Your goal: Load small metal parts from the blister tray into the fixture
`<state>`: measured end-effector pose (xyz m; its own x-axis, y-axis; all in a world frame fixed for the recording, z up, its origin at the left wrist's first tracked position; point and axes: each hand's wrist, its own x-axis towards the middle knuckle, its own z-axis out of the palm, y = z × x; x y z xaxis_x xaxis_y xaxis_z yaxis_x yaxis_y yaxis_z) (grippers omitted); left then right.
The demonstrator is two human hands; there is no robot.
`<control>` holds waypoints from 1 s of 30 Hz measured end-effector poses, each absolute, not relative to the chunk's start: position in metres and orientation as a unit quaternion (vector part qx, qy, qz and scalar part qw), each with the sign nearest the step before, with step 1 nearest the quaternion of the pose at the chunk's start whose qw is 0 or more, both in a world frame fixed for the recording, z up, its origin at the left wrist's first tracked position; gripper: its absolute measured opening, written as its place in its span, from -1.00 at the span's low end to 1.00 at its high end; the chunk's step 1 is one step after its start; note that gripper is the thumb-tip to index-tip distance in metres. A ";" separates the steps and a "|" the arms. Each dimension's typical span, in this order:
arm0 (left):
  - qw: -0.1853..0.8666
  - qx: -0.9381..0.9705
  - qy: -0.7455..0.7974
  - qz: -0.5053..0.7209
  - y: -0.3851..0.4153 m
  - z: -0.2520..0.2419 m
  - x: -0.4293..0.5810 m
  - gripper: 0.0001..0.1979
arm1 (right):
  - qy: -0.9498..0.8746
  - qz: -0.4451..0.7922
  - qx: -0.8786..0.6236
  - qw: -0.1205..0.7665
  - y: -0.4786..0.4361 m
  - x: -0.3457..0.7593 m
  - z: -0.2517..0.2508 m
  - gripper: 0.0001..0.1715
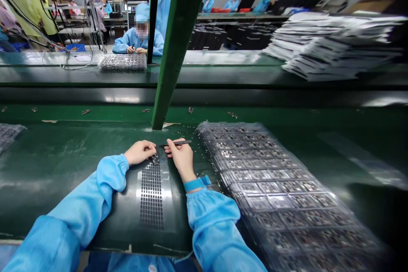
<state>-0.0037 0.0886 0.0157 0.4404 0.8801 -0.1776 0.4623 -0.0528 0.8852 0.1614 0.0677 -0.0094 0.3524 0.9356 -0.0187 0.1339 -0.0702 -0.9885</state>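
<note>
Near the middle of the green bench, my left hand (140, 152) is closed on a small electronic part (155, 160) with dark and metallic areas. My right hand (180, 155) grips dark tweezers (178, 143) that lie roughly level, their tips pointing left toward the part. Whether the tips touch it or hold anything is too small to tell. Below my hands lies a clear sheet (152, 195) with rows of small dark rectangular pieces; the part is at its upper end. A blue wrist strap (196, 183) is around my right wrist.
Stacked clear trays (270, 187) of small parts stand on the right; another tray stack (9, 136) is at the left edge. A green post (178, 46) rises beyond my hands. Small parts (190, 110) lie along the belt. Across it, a person (139, 36) works beside trays.
</note>
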 end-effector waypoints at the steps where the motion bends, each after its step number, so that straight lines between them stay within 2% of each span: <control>1: 0.491 0.695 0.481 0.210 0.090 0.014 -0.004 -0.85 | -0.430 0.374 -0.631 0.527 0.068 0.161 -0.009 -0.73; 16: 0.495 0.697 0.472 0.214 0.090 0.008 -0.004 -0.87 | -0.455 0.356 -0.667 0.470 0.070 0.162 -0.006 -0.75; 30: 0.500 0.695 0.465 0.226 0.091 0.005 -0.005 -0.87 | -0.434 0.365 -0.658 0.496 0.070 0.162 -0.009 -0.75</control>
